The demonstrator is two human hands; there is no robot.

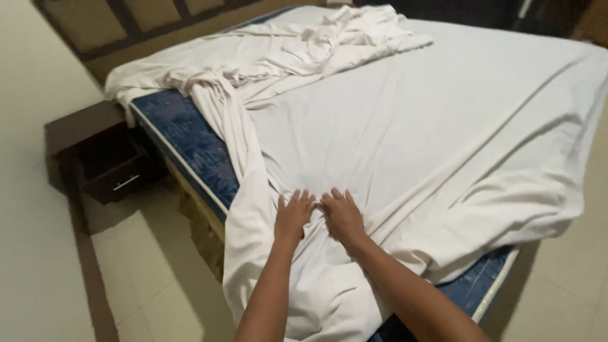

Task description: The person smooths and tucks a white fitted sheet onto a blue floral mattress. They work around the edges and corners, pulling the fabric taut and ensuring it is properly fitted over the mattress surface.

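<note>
I have both hands down on the white sheet [405,126] near the bed's closest corner. My left hand [292,215] lies flat with fingers spread and released, palm pressing the cloth and gripping nothing. My right hand [342,215] sits just beside it, the two almost touching, its fingers also stretched out flat on the fabric, and creases fan out from under it. The sheet covers most of the blue patterned mattress [190,145], hangs over the near corner below my forearms, and is bunched in a loose heap toward the headboard. The mattress edge shows bare along the left side. A dark bedside cabinet [104,158] stands on the tiled floor [145,278] beside the bed
</note>
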